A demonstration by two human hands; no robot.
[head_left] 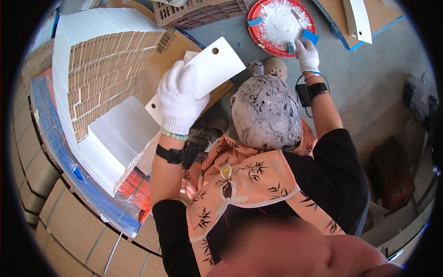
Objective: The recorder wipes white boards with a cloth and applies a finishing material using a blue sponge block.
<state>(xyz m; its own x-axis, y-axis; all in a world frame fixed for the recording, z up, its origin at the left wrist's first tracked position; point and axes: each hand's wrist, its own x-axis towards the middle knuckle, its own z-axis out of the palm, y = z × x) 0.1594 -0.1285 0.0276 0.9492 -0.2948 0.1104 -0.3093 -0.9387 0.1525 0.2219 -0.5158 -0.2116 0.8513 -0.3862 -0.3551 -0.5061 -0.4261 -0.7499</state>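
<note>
On our left, the largest item was the stack of white panels [99, 69] laid on cardboard boxes [69, 221]; the sheets stood in several tiers, too many to count, with brown edges showing on the stepped face. Next in size came the grey floor [369, 78], then one brown plastic crate [198, 11] at the top edge, then one red round tray [281, 25] coated with white paste.

We held one white panel [210, 64] in the left hand [177, 99], raised above the stack and just left of the grey patterned pouch on our chest. The gloved fingers were wrapped closed around its lower long edge. A second, similar panel seemed to lie behind it, showing only a corner with a hole; we could not be sure. The front panel had one hole visible near its upper end.

Judgement: the panel looked thin, flat and stiff, light enough for one hand, smooth-faced and likely slippery, so the knit glove helped. Corners and edges seemed the parts most easily chipped. Best hold appeared to be mid-length along a long edge, thumb on one face and fingers on the other.

Our right hand [308, 55], also gloved, reached to the tray rim and closed on a blue scraper [310, 37]. A second blue scraper [255, 21] lay at the tray's left side.
</note>
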